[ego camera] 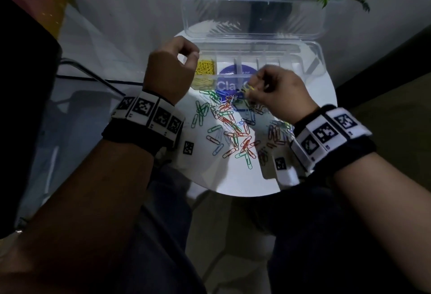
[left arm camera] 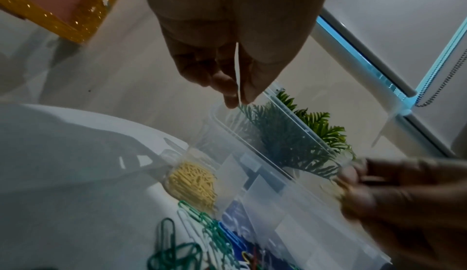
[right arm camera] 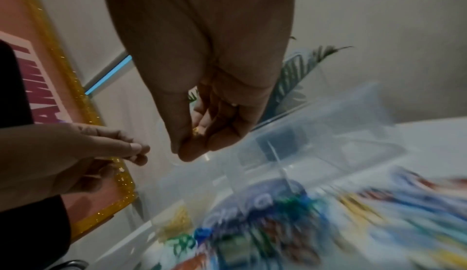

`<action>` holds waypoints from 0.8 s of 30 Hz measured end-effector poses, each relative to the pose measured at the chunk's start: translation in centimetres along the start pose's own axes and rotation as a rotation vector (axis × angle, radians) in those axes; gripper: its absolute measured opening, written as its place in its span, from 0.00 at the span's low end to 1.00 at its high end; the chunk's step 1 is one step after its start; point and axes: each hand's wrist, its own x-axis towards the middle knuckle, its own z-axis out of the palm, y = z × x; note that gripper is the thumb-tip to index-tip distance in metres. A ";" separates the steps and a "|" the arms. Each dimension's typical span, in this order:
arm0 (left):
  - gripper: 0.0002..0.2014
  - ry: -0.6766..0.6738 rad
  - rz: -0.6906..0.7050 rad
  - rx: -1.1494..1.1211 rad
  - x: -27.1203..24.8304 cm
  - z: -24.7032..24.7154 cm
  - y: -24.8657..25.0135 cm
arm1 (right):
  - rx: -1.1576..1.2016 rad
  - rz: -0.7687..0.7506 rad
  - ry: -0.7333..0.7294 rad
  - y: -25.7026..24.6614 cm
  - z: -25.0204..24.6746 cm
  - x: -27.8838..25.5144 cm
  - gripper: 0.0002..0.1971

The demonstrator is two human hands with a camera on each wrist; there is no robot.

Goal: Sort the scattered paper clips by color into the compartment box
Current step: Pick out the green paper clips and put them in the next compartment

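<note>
"Where were the clips?"
"Mostly loose on the table, in front of the box. The yellows lay in its left compartment."
"And your hands?"
"My right hand pinched a yellow clip above the pile. My left hand hung curled by the yellows; whether it held anything, I couldn't tell."
"Tricky?"
"Light, springy wire, I judged, and apt to tangle. Best pinched across the loops."

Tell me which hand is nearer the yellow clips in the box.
Left. The left hand hovers beside the sorted yellow clips; the right hand, pinching a yellow clip, is farther along the box.
</note>
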 end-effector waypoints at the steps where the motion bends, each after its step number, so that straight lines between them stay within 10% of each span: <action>1: 0.07 -0.018 0.003 0.012 -0.1 -0.2 -0.1 | -0.022 -0.038 0.004 -0.9 0.2 0.9 0.09; 14: 0.06 -0.544 0.050 0.244 -1.6 -1.0 -0.6 | -0.264 -0.166 -0.032 -5.4 1.6 5.2 0.11; 24: 0.10 -0.739 0.143 0.227 -3.2 3.6 2.8 | -0.467 0.145 -0.033 3.3 -5.9 -1.5 0.09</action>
